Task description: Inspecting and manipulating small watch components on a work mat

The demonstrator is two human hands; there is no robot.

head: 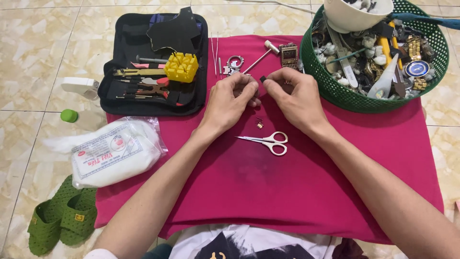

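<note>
Scissors (268, 141) below both hands; basket (335, 93) right.

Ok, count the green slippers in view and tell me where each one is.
2. Both green slippers lie on the tiled floor at lower left, beside the red cloth: one further left, the other right next to it, below the white bag. None seems hidden.

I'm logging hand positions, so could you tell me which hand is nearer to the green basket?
Right. The right hand sits just left of the green basket, nearly at its rim. The left hand is farther left, beyond the right hand.
</note>
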